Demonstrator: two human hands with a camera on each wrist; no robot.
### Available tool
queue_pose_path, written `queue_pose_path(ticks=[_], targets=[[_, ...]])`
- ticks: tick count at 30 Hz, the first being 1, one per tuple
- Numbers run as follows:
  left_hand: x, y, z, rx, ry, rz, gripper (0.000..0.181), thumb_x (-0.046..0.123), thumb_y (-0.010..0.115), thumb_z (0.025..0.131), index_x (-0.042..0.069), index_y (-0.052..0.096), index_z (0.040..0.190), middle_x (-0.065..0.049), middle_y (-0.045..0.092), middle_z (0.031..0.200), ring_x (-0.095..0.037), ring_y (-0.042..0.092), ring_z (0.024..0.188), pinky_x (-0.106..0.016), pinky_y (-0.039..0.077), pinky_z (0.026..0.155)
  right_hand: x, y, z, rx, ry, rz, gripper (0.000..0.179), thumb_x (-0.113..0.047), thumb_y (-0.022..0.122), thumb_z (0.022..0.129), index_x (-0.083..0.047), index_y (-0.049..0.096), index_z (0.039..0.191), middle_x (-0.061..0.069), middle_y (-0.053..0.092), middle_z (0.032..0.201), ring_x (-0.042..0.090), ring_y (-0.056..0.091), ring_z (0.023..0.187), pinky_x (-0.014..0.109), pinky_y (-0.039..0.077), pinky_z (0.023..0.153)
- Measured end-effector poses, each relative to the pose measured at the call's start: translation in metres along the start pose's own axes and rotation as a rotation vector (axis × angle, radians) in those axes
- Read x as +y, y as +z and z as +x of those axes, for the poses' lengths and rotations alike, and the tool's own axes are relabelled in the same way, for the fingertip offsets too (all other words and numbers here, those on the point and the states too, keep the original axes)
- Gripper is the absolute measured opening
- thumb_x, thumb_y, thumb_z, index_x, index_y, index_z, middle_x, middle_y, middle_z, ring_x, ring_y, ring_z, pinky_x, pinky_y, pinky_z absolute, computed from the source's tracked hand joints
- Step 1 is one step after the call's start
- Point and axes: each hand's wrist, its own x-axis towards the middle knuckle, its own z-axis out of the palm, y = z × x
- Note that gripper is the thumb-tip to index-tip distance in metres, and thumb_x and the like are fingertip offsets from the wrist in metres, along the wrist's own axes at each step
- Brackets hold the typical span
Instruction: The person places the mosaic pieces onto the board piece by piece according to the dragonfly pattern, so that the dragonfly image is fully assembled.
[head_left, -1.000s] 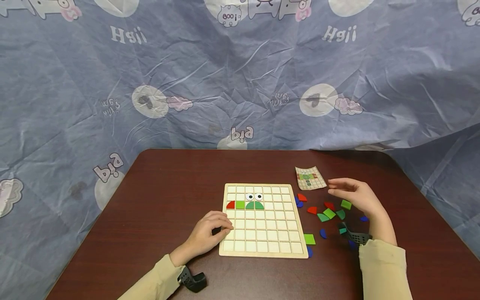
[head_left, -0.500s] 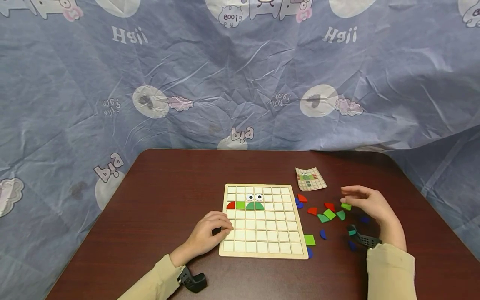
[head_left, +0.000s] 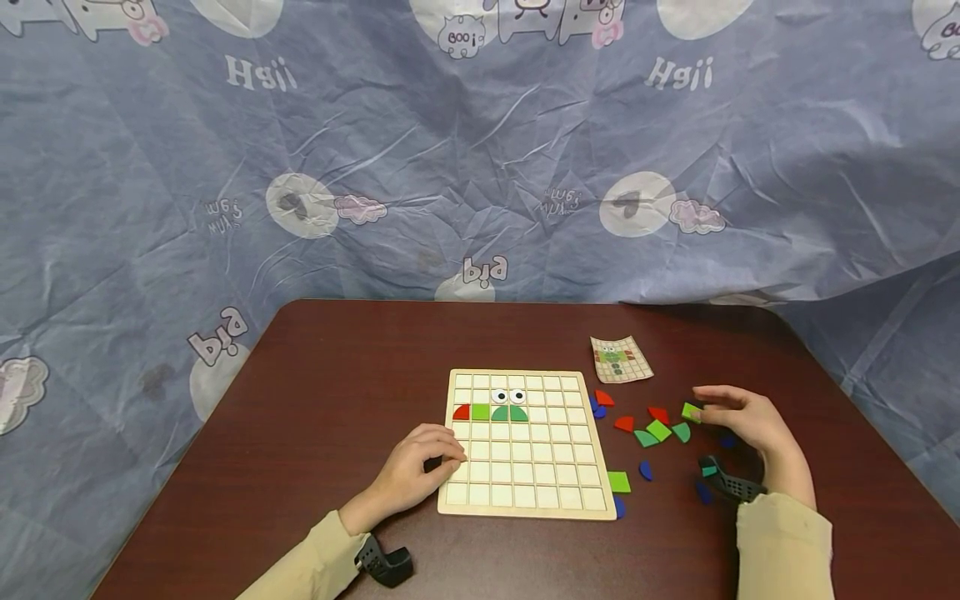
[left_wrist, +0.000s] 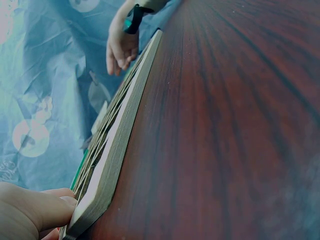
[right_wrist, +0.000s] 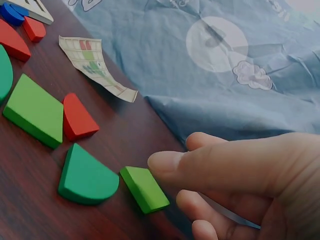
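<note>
My left hand [head_left: 412, 462] rests at the left edge of a pale wooden grid board [head_left: 525, 467], thumb and fingertips on its rim. In the left wrist view the thumb [left_wrist: 55, 212] lies at the board's corner [left_wrist: 92, 212]. On the board sit two round eye pieces [head_left: 508, 396], a red quarter-round tile [head_left: 462, 412], a light green square [head_left: 480, 412] and two dark green quarter-rounds [head_left: 509, 414]. My right hand [head_left: 750, 417] hovers at a loose light green square tile [right_wrist: 145, 189], its thumb tip overlapping the tile's edge in the right wrist view, fingers spread apart from the thumb.
Right of the board lie several loose red, green and blue tiles [head_left: 658, 430]. Behind them is a small curled pattern card [head_left: 621, 360] with a similar figure. A blue printed cloth [head_left: 450, 167] hangs behind the dark wooden table [head_left: 360, 350].
My right hand has moved right and toward the table's front, away from beside the pattern card, down to the light green square tile. The left hand and the board have stayed in place.
</note>
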Motion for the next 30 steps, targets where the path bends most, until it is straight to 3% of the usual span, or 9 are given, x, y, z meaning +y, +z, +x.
queue_pose_path(ticks=[8,15,30], targets=[[-0.0002,0.0002,0.0001,0.002,-0.002,0.006,0.009,0.013,0.069,0.085,0.018,0.073,0.091,0.006,0.066,0.1,-0.018,0.054,0.108,-0.035,0.047,0.091,0.0061,0.0013,-0.0004,-0.005,0.027,-0.001,0.065,-0.034,0.073,0.081,0.004,0.053,0.129,0.026,0.055,0.124,-0.014,0.051,0.08,0.019,0.047,0.072],[0.0007,-0.0004,0.001,-0.005,-0.01,0.008,0.009,0.013,0.069,0.085,0.018,0.073,0.091,0.007,0.065,0.1,-0.018,0.053,0.11,-0.035,0.046,0.092,0.0108,0.0035,0.0015,0.009,0.043,-0.024,0.062,-0.034,0.075,0.08,0.003,0.056,0.126,0.022,0.061,0.117,-0.012,0.051,0.078,0.019,0.047,0.07],[-0.0001,0.0007,0.0006,0.004,0.007,0.004,0.009,0.012,0.069,0.085,0.017,0.073,0.091,0.006,0.066,0.099,-0.019,0.054,0.109,-0.034,0.046,0.092,0.0046,0.0082,0.0041,0.01,0.009,-0.075,0.051,-0.02,0.077,0.078,0.007,0.06,0.118,0.017,0.064,0.103,0.005,0.054,0.079,0.025,0.049,0.066]])
